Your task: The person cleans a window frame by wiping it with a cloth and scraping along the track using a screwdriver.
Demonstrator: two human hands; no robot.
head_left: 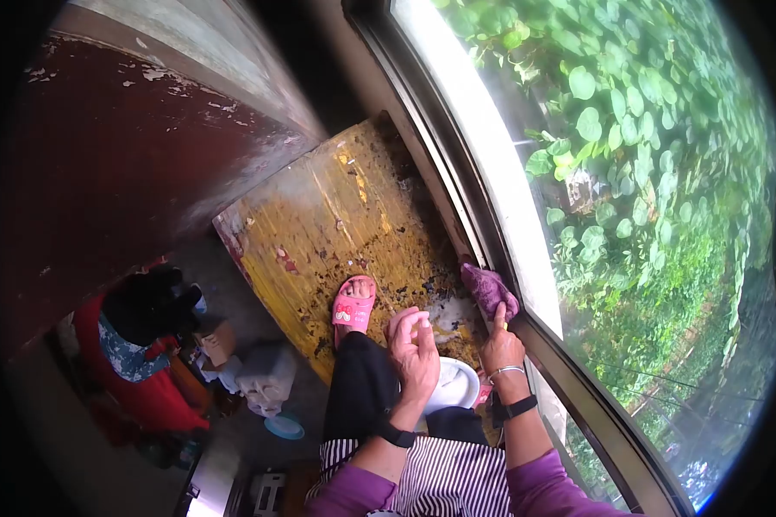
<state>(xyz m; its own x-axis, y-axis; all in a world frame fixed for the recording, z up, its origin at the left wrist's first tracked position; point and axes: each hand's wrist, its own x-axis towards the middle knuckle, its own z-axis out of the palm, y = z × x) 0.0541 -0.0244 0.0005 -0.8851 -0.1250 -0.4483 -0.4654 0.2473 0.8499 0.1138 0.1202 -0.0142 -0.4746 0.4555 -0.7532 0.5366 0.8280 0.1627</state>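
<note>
Purple cloth (490,291): bunched on the sill track of the window frame (608,414), at 1 o'clock from the white basin.
Right hand (502,351): at 2 o'clock from the basin, its index finger stretched forward onto the cloth; the other fingers are partly hidden, so I cannot tell whether they grip it.
Left hand (416,360): at 10 o'clock from the basin, fingers loosely bent, nothing visible between them.
White basin (472,398): between the dark-trousered legs, just beyond the striped apron (457,470), partly covered by the left hand; its contents are unclear.
Pink slipper (354,303): on the left foot, toes toward 12 o'clock, resting on the platform.
Platform (297,211): yellow and worn, with dark flakes scattered, thickest near the window side.
Greenery (629,164): outside, from 1 to 4 o'clock of the view.
Dark red wall (138,164): at 10 o'clock of the view.
Teal dish (284,426): below the platform, at 7 o'clock of the view.
</note>
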